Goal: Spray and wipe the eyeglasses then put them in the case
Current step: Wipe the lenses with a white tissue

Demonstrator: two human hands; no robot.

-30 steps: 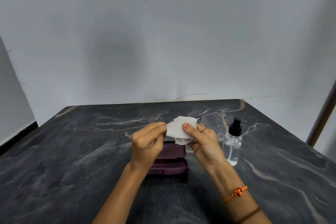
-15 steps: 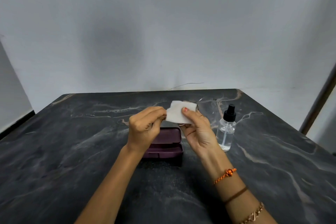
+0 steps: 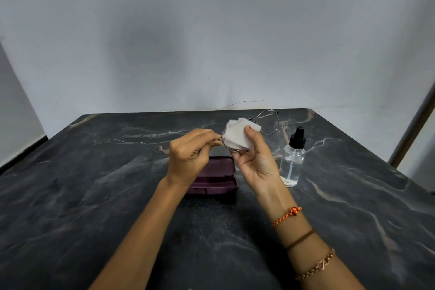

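we wipe: right hand [image 3: 256,160] grip pinches white cloth [image 3: 237,135] over one lens, left hand [image 3: 188,158] grip pinches eyeglasses [image 3: 268,122] at hinge. far lens, hidden half second ago, shows again. spray bottle [image 3: 293,162] just right; open case [image 3: 211,176] waits below on worktop [image 3: 94,195].

Matt cloth [image 3: 237,135], veined stone table [image 3: 94,195]

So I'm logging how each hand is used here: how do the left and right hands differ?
The left hand pinches the end of the eyeglasses frame, back of hand to the camera; the right hand presses a white cloth over one lens, palm showing. The right wrist wears bracelets; the left is bare. Both are raised above the open purple case.
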